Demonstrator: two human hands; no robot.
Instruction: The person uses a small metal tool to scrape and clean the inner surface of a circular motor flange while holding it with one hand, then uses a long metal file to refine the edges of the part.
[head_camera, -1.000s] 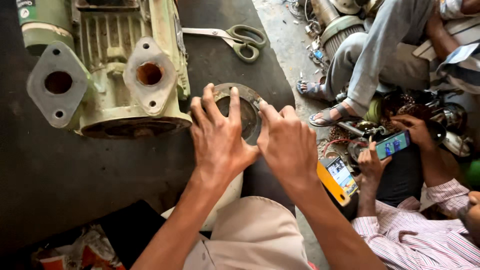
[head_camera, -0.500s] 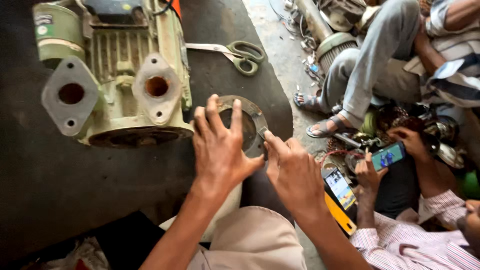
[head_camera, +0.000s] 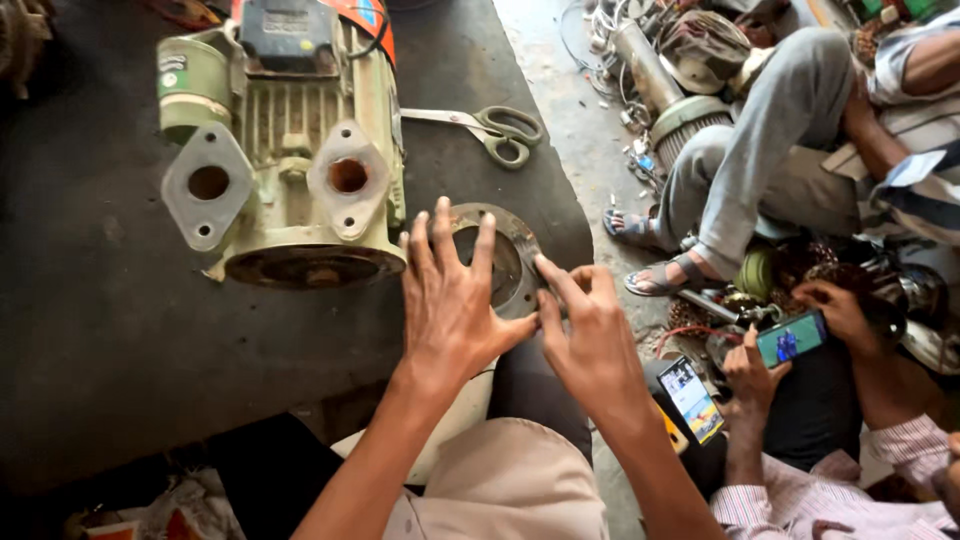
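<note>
The left hand (head_camera: 450, 300) lies flat with fingers spread, pressing down on a round metal flange ring (head_camera: 515, 240) that rests on the dark table (head_camera: 100, 330). It clasps nothing; the palm and fingers simply pin the ring's near-left part. Just right of the ring, the right hand (head_camera: 595, 340) has its index finger and thumb pinched together at the ring's near-right rim, seemingly on a thin edge or gasket layer there, though what they nip is too small to tell. The step in hand looks like working around the ring's edge while it is held steady; the next move likely calls for firm downward pressure from the left palm and a fine fingertip grip at the rim.

Just beyond the ring to its left stands a pale green motor pump (head_camera: 285, 170), its end face almost touching the ring. Farther beyond the ring lie scissors (head_camera: 495, 130). Well right of the ring, other people sit on the floor, one holding a phone (head_camera: 790, 338).
</note>
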